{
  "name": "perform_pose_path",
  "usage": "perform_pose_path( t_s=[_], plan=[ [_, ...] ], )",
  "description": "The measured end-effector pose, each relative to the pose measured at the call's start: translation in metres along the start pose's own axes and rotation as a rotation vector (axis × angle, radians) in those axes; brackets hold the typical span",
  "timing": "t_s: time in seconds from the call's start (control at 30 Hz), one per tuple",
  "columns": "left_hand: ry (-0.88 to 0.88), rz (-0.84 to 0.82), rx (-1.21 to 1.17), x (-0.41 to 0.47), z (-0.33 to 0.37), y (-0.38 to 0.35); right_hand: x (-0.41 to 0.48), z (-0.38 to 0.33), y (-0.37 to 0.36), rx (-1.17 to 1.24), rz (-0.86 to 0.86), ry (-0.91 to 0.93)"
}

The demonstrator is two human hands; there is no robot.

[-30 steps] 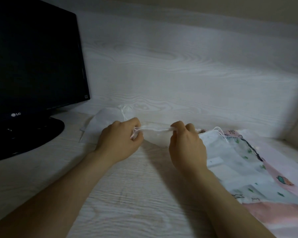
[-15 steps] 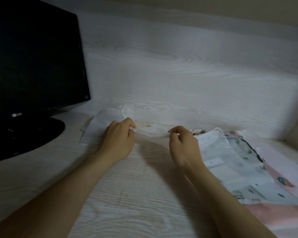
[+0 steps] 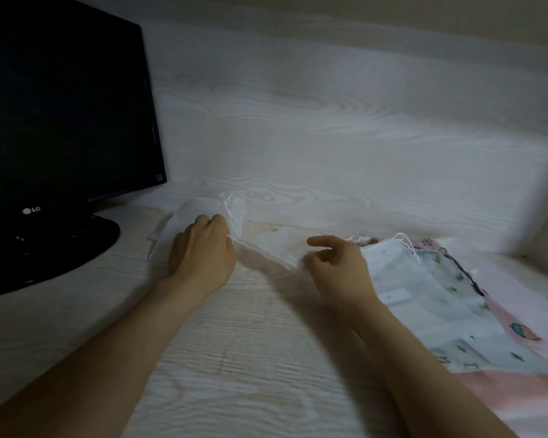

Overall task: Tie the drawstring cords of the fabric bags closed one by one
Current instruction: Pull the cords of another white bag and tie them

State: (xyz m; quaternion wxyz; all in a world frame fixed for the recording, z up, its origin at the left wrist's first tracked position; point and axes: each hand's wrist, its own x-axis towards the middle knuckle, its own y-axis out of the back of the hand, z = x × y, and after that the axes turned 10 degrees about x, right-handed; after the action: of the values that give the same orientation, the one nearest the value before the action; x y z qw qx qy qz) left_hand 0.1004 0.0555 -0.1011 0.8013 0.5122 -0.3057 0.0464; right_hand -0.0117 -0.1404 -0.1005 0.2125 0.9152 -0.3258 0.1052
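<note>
Tying the cord of the thin white bag, which lies on the tabletop between the hands, seems the step now. The left hand pinches the cord; whether the half-curled right hand grips anything, I cannot tell. Next, both ends probably need a firm pull.

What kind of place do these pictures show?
Probably a desk at home: a black LG monitor stands on the pale wood-grain tabletop, with printed fabric bags piled at the right.
</note>
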Motion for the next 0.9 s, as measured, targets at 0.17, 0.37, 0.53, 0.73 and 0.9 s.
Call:
perform_pose_path(
  t_s=[0.17, 0.37, 0.53, 0.73, 0.9],
  plan=[
    [0.157, -0.018, -0.192, 0.003, 0.001, 0.007, 0.0, -0.006, 0.004, -0.207, 0.043, 0.008],
    [0.188, -0.034, -0.395, 0.004, 0.006, 0.001, 0.002, -0.018, 0.007, 0.489, 0.064, -0.153],
    [0.218, -0.036, -0.377, 0.006, 0.003, -0.005, 0.001, -0.024, 0.011, 0.896, 0.232, -0.262],
    [0.504, -0.132, -0.801, 0.013, 0.008, -0.007, 0.0, -0.03, 0.012, 1.301, 0.157, -0.305],
    [0.777, -0.246, -1.437, 0.017, 0.017, -0.001, -0.004, -0.025, 0.004, 0.582, 0.208, 0.0]
  ],
)
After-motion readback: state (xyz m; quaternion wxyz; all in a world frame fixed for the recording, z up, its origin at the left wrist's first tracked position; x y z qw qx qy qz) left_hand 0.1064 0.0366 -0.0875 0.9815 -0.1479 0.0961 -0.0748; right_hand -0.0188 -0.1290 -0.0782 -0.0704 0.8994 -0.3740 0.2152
